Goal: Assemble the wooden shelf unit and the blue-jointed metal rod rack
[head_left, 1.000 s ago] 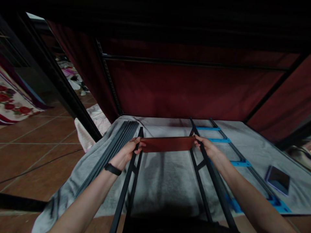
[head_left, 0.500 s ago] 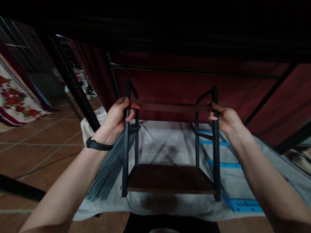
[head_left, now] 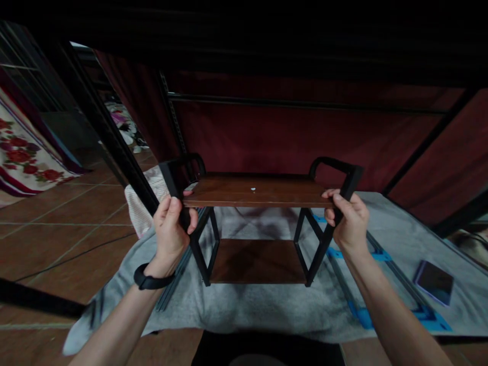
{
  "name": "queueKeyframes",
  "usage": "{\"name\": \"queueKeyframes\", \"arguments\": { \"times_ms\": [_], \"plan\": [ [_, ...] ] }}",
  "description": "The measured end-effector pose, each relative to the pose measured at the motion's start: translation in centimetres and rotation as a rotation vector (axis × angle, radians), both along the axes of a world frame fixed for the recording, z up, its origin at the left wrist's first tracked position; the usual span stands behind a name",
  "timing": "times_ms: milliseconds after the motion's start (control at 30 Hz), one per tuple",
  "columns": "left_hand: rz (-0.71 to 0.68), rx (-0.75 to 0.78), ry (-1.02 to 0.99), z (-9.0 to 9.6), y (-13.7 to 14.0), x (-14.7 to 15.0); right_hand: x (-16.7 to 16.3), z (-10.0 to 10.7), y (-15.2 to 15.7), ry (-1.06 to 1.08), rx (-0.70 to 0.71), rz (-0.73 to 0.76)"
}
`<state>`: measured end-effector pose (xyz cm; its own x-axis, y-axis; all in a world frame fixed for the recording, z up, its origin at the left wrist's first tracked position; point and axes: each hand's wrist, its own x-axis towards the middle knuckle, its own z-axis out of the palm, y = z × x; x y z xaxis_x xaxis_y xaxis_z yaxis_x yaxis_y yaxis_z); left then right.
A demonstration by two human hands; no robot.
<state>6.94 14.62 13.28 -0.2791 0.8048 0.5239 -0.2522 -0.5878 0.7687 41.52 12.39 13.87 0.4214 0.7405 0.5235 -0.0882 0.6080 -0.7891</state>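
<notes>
A two-tier shelf rack with black metal side frames and brown wooden boards (head_left: pixel 236 189) stands upright before me on a grey cloth. My left hand (head_left: pixel 171 218), with a black band at its wrist, is closed around the left side frame at the height of the upper board. On the opposite side my right hand (head_left: pixel 348 213) grips the right frame at the same level, thumb and fingertips by the board's corner. A small white spot shows on the upper board. The lower board (head_left: pixel 257 262) lies between the frames near the cloth.
The grey cloth (head_left: pixel 244 312) covers the work surface. Grey rods (head_left: pixel 173 279) lie at left, partly hidden. A frame with blue crosspieces (head_left: pixel 432 319) and a phone (head_left: pixel 434 282) lie at right. Black posts and a dark beam surround the space, with a red curtain (head_left: pixel 267 137) behind.
The rack's top has tilted up and closer to me, so the upper board now shows from above. Both hands moved lower in view, still holding the frames. The phone has come into view.
</notes>
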Motion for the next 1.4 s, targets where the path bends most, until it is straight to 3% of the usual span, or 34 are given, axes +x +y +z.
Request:
{"name": "queueKeyframes", "arguments": {
  "times_ms": [300, 500, 833, 1067, 1200, 1400],
  "plan": [
    [0.135, 0.094, -0.009, -2.1, -3.7, 0.2, 0.0, -1.7, -4.3, 0.038, 0.047, -0.103],
    [0.19, 0.013, 0.031, -3.0, -6.0, 0.7, 0.1, -2.5, -6.2, 0.019, 0.041, -0.189],
    [0.21, -0.025, 0.021, -3.5, -7.0, 0.0, 0.9, -4.0, -7.0, -0.15, -0.02, -0.209],
    [0.257, -0.025, 0.001, -4.4, -7.2, -0.8, 2.0, -4.8, -7.9, -0.23, -0.123, -0.317],
    [0.272, 0.021, -0.082, -4.2, -7.2, -0.8, 1.8, -4.7, -7.7, -0.209, -0.119, -0.36],
    [0.234, -0.061, -0.136, -3.6, -7.6, -1.7, 3.0, -5.8, -7.2, -0.176, -0.137, -0.368]
  ]
}}
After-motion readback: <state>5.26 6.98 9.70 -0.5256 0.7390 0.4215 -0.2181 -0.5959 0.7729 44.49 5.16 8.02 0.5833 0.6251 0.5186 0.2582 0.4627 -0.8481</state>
